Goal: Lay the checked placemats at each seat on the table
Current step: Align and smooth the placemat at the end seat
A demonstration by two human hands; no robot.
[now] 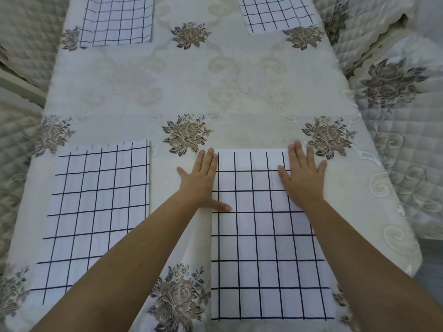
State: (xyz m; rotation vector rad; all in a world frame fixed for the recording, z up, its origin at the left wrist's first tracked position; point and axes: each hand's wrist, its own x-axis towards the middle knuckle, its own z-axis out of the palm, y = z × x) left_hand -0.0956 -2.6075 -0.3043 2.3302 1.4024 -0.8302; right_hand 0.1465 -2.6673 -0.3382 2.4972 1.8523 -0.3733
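Near-right checked placemat [263,248] lies flat at the table's near edge, toward the right corner; left hand [200,180] spread flat, fingers straight, palm on the cloth at the mat's left border, thumb resting on the mat, gripping nothing; right hand [303,178] also flat and open, pressing on the mat's far right corner, gripping nothing; near-left placemat [96,212] flat by the near left corner, apart from both hands; far-left placemat [117,20] and far-right placemat [275,13] lie at the far edge, cut off by the frame; embroidered rose tablecloth [191,87] covers the table; quilted seat covers [395,87] beside the right edge.
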